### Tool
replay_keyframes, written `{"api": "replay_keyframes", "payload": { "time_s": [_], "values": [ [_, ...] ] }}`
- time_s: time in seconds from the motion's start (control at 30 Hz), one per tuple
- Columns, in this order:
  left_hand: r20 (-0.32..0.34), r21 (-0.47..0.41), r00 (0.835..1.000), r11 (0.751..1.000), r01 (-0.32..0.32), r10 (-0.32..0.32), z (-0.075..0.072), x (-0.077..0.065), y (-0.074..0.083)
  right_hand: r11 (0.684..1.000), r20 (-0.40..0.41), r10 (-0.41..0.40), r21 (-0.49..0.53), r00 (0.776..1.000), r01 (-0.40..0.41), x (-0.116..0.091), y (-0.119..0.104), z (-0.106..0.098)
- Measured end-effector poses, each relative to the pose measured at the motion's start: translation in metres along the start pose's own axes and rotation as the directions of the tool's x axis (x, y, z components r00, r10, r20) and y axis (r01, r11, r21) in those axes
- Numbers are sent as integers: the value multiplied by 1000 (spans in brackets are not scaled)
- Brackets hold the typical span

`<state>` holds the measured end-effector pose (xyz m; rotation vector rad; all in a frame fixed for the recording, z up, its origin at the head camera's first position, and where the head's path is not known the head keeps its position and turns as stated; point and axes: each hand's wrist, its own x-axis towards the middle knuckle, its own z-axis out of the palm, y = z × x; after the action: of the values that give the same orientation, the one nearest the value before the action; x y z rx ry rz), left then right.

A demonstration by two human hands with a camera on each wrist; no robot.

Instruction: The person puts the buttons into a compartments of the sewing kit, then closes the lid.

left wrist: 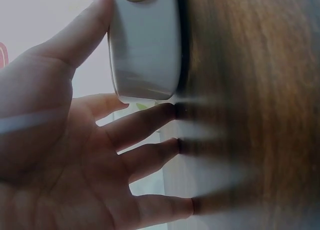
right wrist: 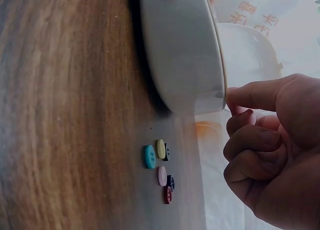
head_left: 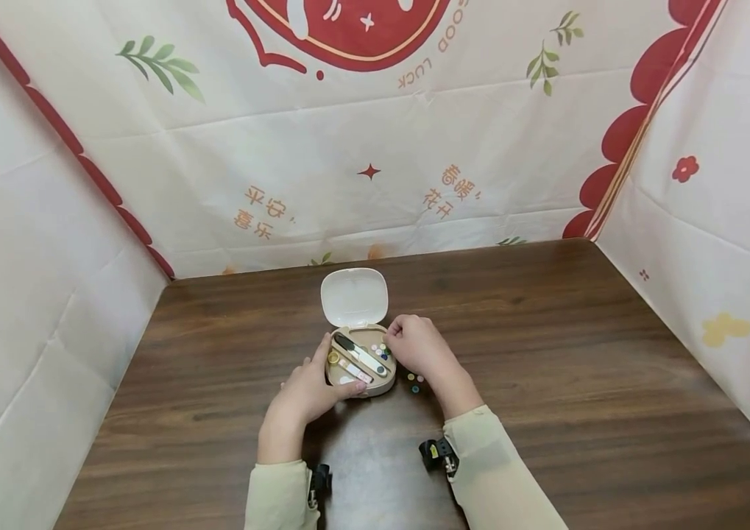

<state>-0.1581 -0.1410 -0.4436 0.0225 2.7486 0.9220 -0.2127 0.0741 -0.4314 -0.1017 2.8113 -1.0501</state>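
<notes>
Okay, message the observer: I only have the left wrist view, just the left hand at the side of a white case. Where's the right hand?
Observer: The right hand is at the right side of the case, with its fingertips at the rim.
Operator: Got it. Is anything lying loose near there?
Observer: Yes, a small cluster of buttons lies on the table to the right of the case; teal, yellow, pink and red ones are among them.
</notes>
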Motion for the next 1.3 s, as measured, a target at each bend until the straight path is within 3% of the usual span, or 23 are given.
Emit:
{"api": "replay_keyframes", "payload": {
  "time_s": [0.13,0.3,0.43,0.57,0.7,0.8,0.93,1.03,1.2,1.3],
  "values": [
    [-11,4,1000,1000,-2,2,3,2,-3,1000,-14,11,-7,1000,-11,-2,0,1],
    [-42,47,999,999,-17,19,14,15,-17,998,-36,30,-49,999,-32,-2,0,2],
    [-9,51,1000,999,-3,4,13,18,-17,994,-79,46,-94,996,-54,-1,0,2],
    [2,51,1000,999,-1,1,19,23,-24,995,-87,63,-77,994,-69,-4,3,1],
    [-15,46,999,998,-34,35,28,38,-38,997,-92,58,-43,994,-62,-11,5,-6],
    [-7,24,999,999,-47,47,21,37,-34,998,-77,58,-21,995,-59,-18,9,-17],
    [31,-39,999,999,-31,32,-1,21,-12,997,-32,78,-9,996,-79,-28,14,-31],
    [53,-104,999,995,2,4,-14,12,3,999,-36,40,-31,999,-41,-32,15,-34],
    [58,-159,998,987,33,-24,-17,9,14,995,-14,-76,-66,997,75,-32,9,-21],
    [59,-145,996,987,68,-60,-11,6,15,995,18,-67,-72,998,68,-33,5,-11]
  ]
}}
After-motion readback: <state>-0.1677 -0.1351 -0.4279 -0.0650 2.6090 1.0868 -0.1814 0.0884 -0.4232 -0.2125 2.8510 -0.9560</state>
